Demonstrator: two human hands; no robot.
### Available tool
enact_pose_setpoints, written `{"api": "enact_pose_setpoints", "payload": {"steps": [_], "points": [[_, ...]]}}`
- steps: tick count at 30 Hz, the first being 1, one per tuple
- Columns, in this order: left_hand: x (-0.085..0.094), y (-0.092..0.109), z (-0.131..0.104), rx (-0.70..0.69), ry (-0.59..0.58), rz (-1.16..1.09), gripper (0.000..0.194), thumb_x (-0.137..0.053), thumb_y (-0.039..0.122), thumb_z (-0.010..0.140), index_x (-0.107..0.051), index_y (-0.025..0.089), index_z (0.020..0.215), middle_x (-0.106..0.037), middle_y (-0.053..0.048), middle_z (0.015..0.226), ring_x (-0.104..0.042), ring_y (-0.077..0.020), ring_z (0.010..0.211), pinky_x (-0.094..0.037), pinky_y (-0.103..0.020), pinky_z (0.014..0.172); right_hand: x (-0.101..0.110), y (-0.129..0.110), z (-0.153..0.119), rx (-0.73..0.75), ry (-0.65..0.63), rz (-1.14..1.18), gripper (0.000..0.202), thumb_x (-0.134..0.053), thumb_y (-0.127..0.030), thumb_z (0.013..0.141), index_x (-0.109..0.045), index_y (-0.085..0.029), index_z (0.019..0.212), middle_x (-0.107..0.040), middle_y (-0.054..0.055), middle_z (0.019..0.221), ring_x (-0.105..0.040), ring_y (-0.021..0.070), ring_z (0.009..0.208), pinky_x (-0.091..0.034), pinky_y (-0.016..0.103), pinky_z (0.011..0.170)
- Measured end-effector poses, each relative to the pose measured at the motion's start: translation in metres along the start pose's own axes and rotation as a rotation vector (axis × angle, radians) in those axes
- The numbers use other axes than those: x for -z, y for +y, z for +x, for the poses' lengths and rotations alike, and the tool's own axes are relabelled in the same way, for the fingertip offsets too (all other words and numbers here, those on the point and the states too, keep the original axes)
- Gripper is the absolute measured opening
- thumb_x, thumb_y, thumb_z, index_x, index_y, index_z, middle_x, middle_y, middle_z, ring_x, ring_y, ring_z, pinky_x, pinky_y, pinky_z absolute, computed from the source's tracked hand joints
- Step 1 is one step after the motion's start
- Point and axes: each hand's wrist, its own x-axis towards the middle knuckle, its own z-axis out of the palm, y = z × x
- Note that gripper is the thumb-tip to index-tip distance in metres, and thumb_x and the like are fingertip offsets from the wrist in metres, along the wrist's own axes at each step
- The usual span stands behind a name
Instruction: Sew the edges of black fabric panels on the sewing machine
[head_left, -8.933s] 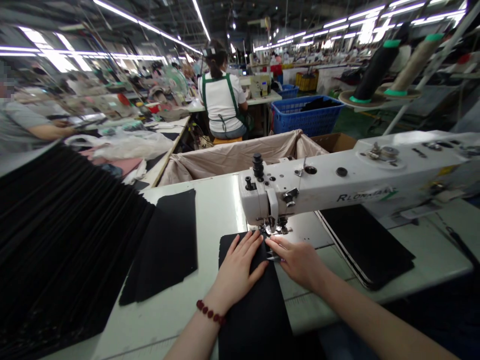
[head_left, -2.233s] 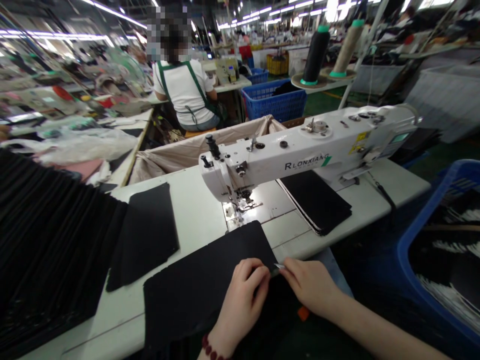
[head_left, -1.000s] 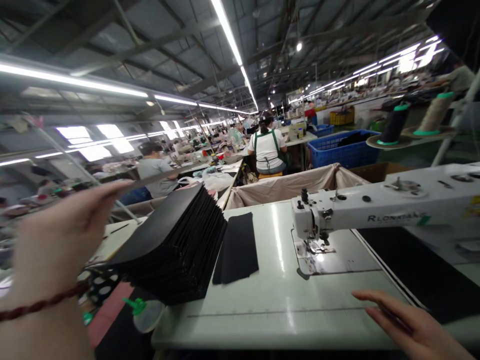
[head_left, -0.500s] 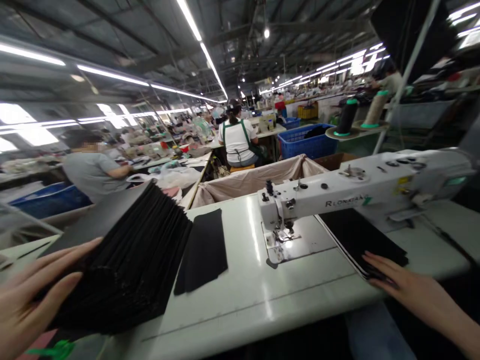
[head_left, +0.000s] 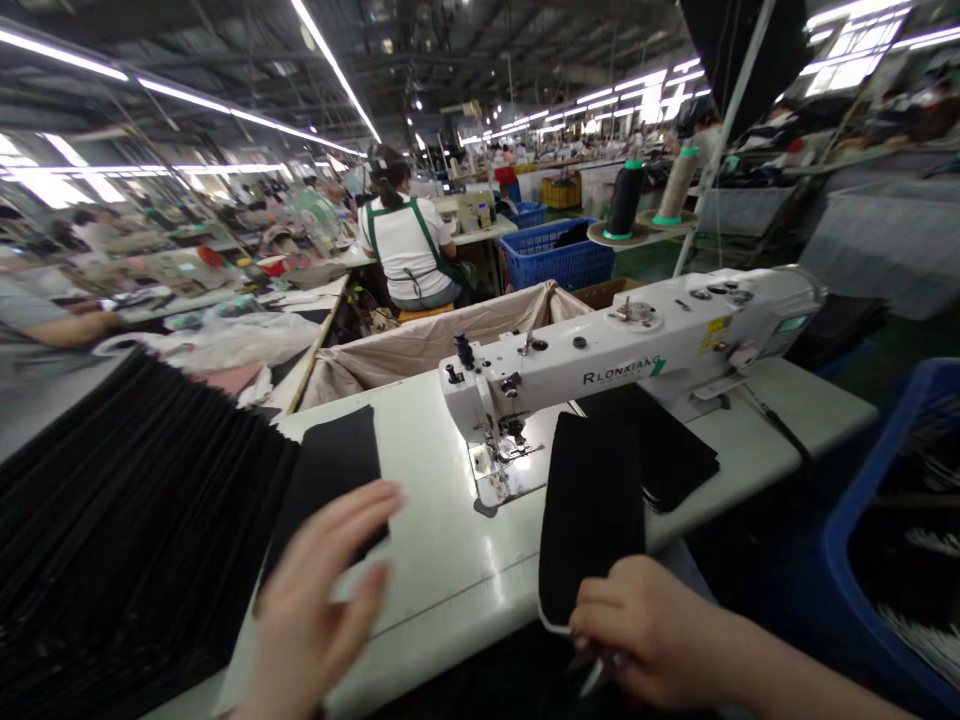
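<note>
My right hand (head_left: 637,630) pinches the near edge of a black fabric panel (head_left: 592,510) with a pale edge at its lower left corner. A small pointed metal tool (head_left: 592,675), perhaps thread snips, juts from under the same hand. Other black panels (head_left: 667,450) lie beneath the sewing machine arm (head_left: 622,350), partly covered by the held one. My left hand (head_left: 322,600), a little blurred, is open with fingers stretched over the table, in front of a flat black piece (head_left: 337,460). A tall stack of black pieces (head_left: 135,520) stands at the left.
The pale sewing table (head_left: 442,590) has the needle and presser foot area (head_left: 510,450) at its middle. Thread cones (head_left: 626,200) stand behind the machine. A blue bin (head_left: 855,510) is at the right. Beyond a cloth-lined trough (head_left: 420,335) sits a co-worker in a white shirt (head_left: 405,245).
My left hand has left the tall stack and moved right over the table. My right hand has drawn a black panel off the pile toward me. The view has turned right.
</note>
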Motion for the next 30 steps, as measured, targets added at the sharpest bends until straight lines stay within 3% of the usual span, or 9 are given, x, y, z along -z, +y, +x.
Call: {"api": "enact_pose_setpoints", "payload": {"steps": [2, 4, 6, 8, 10, 12, 16, 22, 30], "points": [[-0.044, 0.023, -0.003, -0.344, -0.151, -0.044, 0.044, -0.050, 0.032, 0.089, -0.048, 0.021, 0.132, -0.046, 0.001, 0.142, -0.043, -0.0158, 0.130, -0.039, -0.032, 0.106, -0.017, -0.021, 0.026, 0.150, -0.084, 0.022, 0.013, -0.057, -0.027, 0.082, -0.060, -0.023, 0.093, -0.066, -0.002, 0.086, -0.058, 0.0137, 0.067, -0.033, 0.027, 0.054], [-0.095, 0.035, -0.008, -0.625, -0.270, -0.021, 0.060, -0.054, 0.034, 0.088, -0.031, 0.025, 0.143, -0.032, -0.001, 0.151, -0.030, -0.0186, 0.138, -0.033, -0.038, 0.112, -0.027, -0.028, 0.045, 0.286, -0.154, 0.086, 0.009, -0.054, -0.022, 0.086, -0.062, -0.021, 0.090, -0.067, -0.004, 0.083, -0.059, 0.0114, 0.067, -0.034, 0.025, 0.055], [-0.137, 0.031, -0.015, -0.713, -0.285, 0.070, 0.067, -0.053, 0.035, 0.089, -0.021, 0.024, 0.146, -0.029, -0.005, 0.152, -0.028, -0.0217, 0.139, -0.035, -0.042, 0.112, -0.030, -0.022, 0.058, 0.348, -0.174, 0.212, 0.011, -0.054, -0.019, 0.087, -0.063, -0.020, 0.093, -0.068, -0.004, 0.087, -0.061, 0.0109, 0.077, -0.040, 0.022, 0.064], [-0.159, 0.014, -0.025, -0.702, -0.243, 0.145, 0.066, -0.050, 0.034, 0.091, -0.018, 0.023, 0.147, -0.029, -0.006, 0.151, -0.028, -0.0227, 0.139, -0.035, -0.043, 0.111, -0.027, -0.004, 0.068, 0.256, -0.113, 0.311, 0.015, -0.053, -0.026, 0.088, -0.063, -0.020, 0.098, -0.069, -0.001, 0.093, -0.062, 0.0127, 0.086, -0.043, 0.021, 0.074], [-0.159, -0.007, -0.036, -0.612, -0.193, 0.189, 0.064, -0.047, 0.035, 0.092, -0.018, 0.023, 0.148, -0.030, -0.006, 0.151, -0.028, -0.0232, 0.139, -0.034, -0.043, 0.112, -0.023, 0.022, 0.080, 0.048, 0.005, 0.292, 0.022, -0.049, -0.031, 0.091, -0.061, -0.020, 0.106, -0.068, 0.001, 0.101, -0.062, 0.0151, 0.091, -0.045, 0.023, 0.079], [-0.145, -0.026, -0.043, -0.479, -0.149, 0.219, 0.063, -0.045, 0.036, 0.093, -0.017, 0.024, 0.148, -0.029, -0.005, 0.152, -0.028, -0.0239, 0.139, -0.034, -0.044, 0.111, -0.021, 0.049, 0.095, -0.117, 0.092, 0.170, 0.029, -0.046, -0.028, 0.092, -0.056, -0.022, 0.118, -0.063, 0.003, 0.119, -0.061, 0.0170, 0.100, -0.046, 0.027, 0.084], [-0.113, -0.044, -0.036, -0.336, -0.153, 0.237, 0.061, -0.043, 0.037, 0.094, -0.016, 0.028, 0.148, -0.028, -0.003, 0.153, -0.030, -0.0237, 0.138, -0.036, -0.043, 0.109, -0.026, 0.084, 0.121, -0.199, 0.072, -0.076, 0.049, -0.047, -0.017, 0.087, -0.042, -0.029, 0.134, -0.041, 0.000, 0.145, -0.058, 0.0200, 0.110, -0.047, 0.034, 0.089], [-0.104, -0.042, 0.008, -0.335, -0.192, 0.172, 0.068, -0.054, 0.048, 0.086, -0.026, 0.030, 0.145, -0.047, -0.007, 0.138, -0.043, -0.0283, 0.125, -0.038, -0.047, 0.103, -0.038, 0.090, 0.124, -0.292, 0.110, -0.148, 0.047, -0.046, -0.020, 0.088, -0.044, -0.029, 0.134, -0.046, 0.001, 0.142, -0.060, 0.0219, 0.107, -0.049, 0.037, 0.088], [-0.117, -0.040, 0.045, -0.425, -0.179, 0.127, 0.070, -0.051, 0.050, 0.087, -0.020, 0.028, 0.146, -0.025, -0.005, 0.154, -0.022, -0.0261, 0.141, -0.024, -0.048, 0.114, -0.042, 0.092, 0.125, -0.301, 0.085, -0.132, 0.055, -0.044, -0.021, 0.088, -0.035, -0.029, 0.141, -0.043, 0.003, 0.144, -0.056, 0.0213, 0.112, -0.047, 0.035, 0.091]]}}
